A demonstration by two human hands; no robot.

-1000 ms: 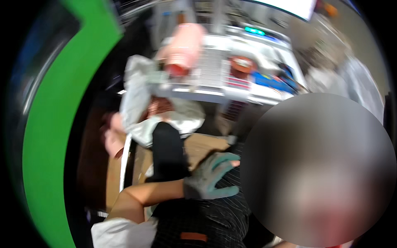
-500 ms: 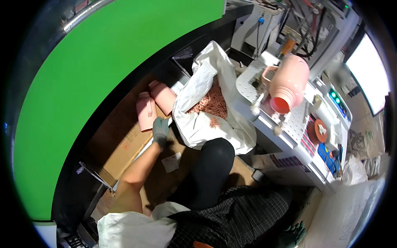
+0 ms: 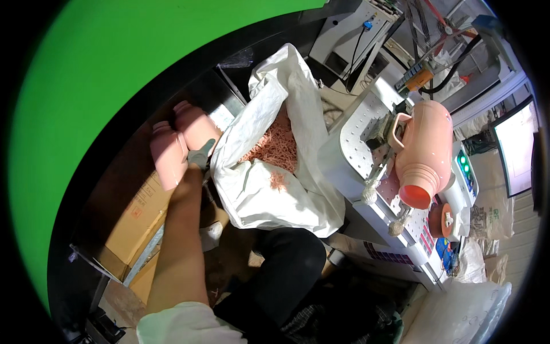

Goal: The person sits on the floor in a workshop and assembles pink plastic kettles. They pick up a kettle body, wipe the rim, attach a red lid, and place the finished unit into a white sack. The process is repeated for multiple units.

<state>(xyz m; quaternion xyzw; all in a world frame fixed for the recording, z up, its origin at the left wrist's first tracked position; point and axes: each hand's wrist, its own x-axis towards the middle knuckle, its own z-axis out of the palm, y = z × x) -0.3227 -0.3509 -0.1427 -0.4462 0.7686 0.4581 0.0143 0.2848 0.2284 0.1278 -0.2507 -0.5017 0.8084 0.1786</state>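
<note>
Left hand point(image 3: 200, 156) at two pink bottles point(image 3: 169, 156), left of white sack point(image 3: 309, 123) containing pink shavings point(image 3: 278, 143); grip: cannot tell. Sack crowds hand's right side; cardboard box point(image 3: 133, 215) nearer body.

Your left hand point(image 3: 201, 155) wears a matt cloth glove point(image 3: 198, 159). Left of you, two pink bottles point(image 3: 167, 153): smooth, glossy, plastic-looking; pink jug point(image 3: 428, 146) at right, same finish. Cardboard box point(image 3: 130, 217) near them: matt paper. White sack point(image 3: 260, 206): creased, woven-looking plastic; pink shavings point(image 3: 279, 144) inside, rough. Perforated plate point(image 3: 355, 148) at right: smooth, metal-looking.
</note>
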